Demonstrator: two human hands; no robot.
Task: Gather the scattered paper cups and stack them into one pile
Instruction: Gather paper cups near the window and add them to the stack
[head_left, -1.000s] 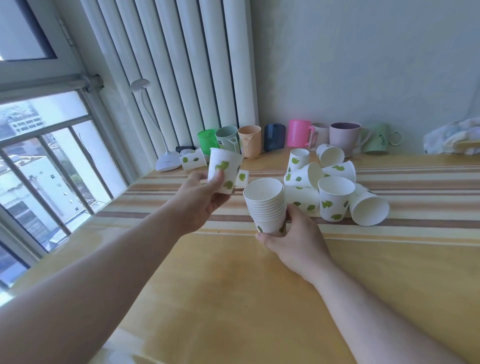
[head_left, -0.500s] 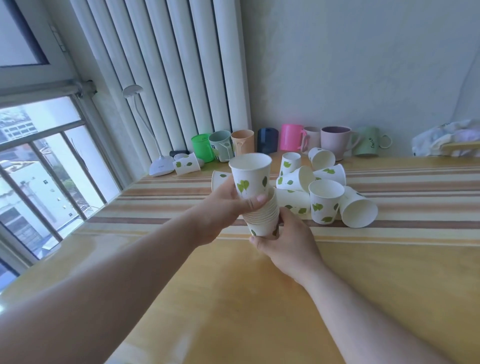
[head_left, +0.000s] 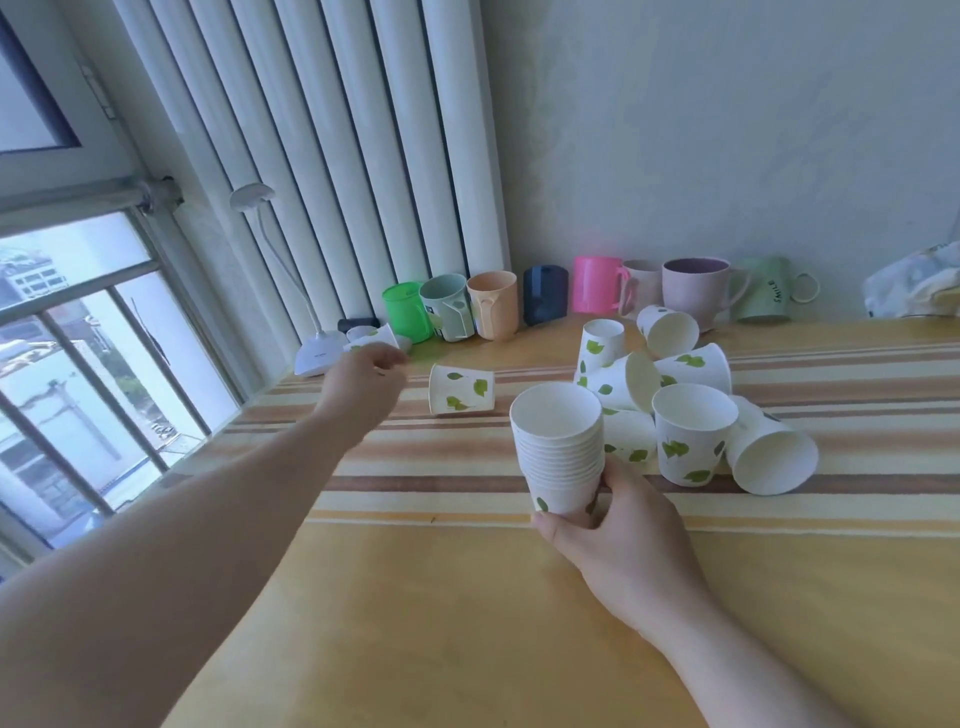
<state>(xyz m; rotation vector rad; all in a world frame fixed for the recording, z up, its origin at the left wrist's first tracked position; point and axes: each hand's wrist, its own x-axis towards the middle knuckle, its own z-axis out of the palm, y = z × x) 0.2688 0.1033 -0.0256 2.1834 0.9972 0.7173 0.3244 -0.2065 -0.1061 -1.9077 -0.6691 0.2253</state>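
Nearest: my right hand (head_left: 623, 540) grips the base of the stack of paper cups (head_left: 558, 447), fingers (head_left: 550, 525) wrapped round the bottom cup. Stack upright, mouth up, long axis vertical, held over the striped part of the desk (head_left: 415, 597). Cups white with green leaf prints; many nested rims show as tight rings below the top lip.

Just right of the stack: loose cluster of the same leaf-print cups. One upright cup (head_left: 691, 434) mouth up; one tipped cup (head_left: 769, 452) on its side, mouth toward me and right. Behind them more lie on their sides, piled against each other, and one small upright cup (head_left: 600, 343) stands at the back.

Left of the stack, apart from the cluster: a lone fallen cup (head_left: 460, 389) on its side, long axis left-right, base pointing right.

My left hand (head_left: 363, 384) is stretched out beyond it, fingers loosely curled, nothing held, close to another cup on its side (head_left: 371, 338) beside the white desk lamp (head_left: 317, 353).

Farthest, along the wall: row of mugs, bright green (head_left: 405, 312) through pink (head_left: 597, 283). The pale green mug (head_left: 769, 291) reads "SMILE", letters running vertically. No other writing legible.
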